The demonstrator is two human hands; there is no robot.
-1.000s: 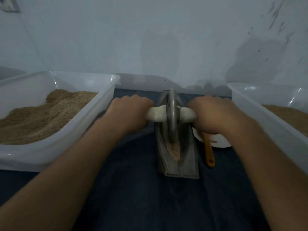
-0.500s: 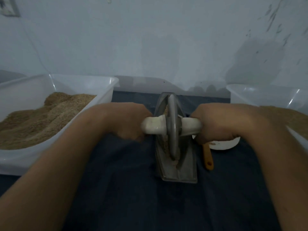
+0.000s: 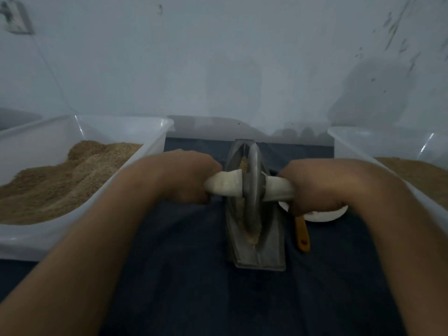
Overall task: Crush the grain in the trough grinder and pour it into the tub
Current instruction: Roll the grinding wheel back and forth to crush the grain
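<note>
Head view: the pale axle handle (image 3: 226,184) is gripped by the left hand (image 3: 186,178) and right hand (image 3: 312,187), all fingers curled round it. Even downward pressure is advised, the wheel (image 3: 252,187) kept centred over grain (image 3: 253,235) in the trough grinder (image 3: 269,243). A dark cloth (image 3: 194,275) is underneath, 2 tubs (image 3: 155,132) alongside, a pale wall (image 3: 218,57) behind.

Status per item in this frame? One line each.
Left hand: grips the left handle.
Right hand: grips the right handle.
Wheel: upright in the trough.
Trough: holds some grain.
Left tub: heaped with grain.
Right tub: partly filled.
Bowl: contents hidden.
</note>
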